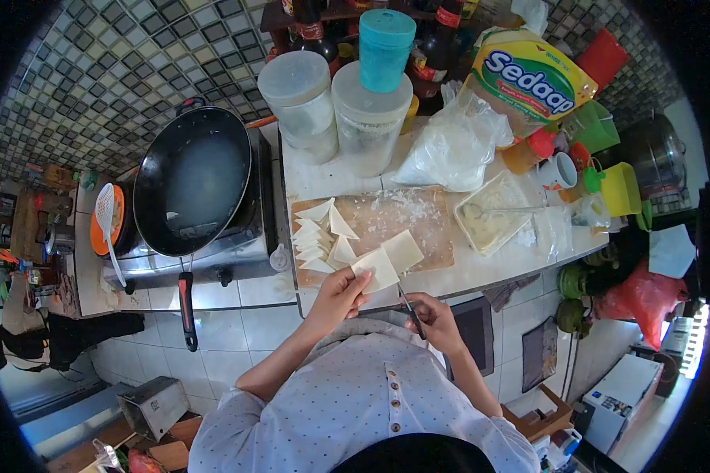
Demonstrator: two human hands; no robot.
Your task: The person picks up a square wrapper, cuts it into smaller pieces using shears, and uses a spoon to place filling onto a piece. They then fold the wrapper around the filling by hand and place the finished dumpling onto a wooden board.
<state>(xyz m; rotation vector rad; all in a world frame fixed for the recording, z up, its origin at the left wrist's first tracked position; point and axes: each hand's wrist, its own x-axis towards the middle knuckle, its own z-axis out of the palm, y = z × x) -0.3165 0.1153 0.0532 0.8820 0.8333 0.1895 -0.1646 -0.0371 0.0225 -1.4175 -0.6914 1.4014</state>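
From where I stand, the left hand [343, 293] has its thumb and fingers pinched on a pale square sheet [375, 270], held over the front edge of the cutting board [438, 251]. The right hand's [434, 317] fingers are closed around a dark-handled cutting tool [412, 317], its blade by the sheet; scissors or knife, I can't tell. On the board lie a second sheet [406, 249] and a heap of pale triangles [314, 239]. Just right sits a rectangular tray [467, 236] with pale paste [479, 217] and a spoon [517, 210] in it. Behind stand two lidded canisters [298, 102], whitish inside, one bearing a teal tub [386, 51], its contents hidden. Beside them slumps a clear bag [450, 150] of something white, near a red-lidded jar [526, 154] holding something orange-brown. Over on the stove, the black wok [151, 193] contains a pool of liquid [205, 177].
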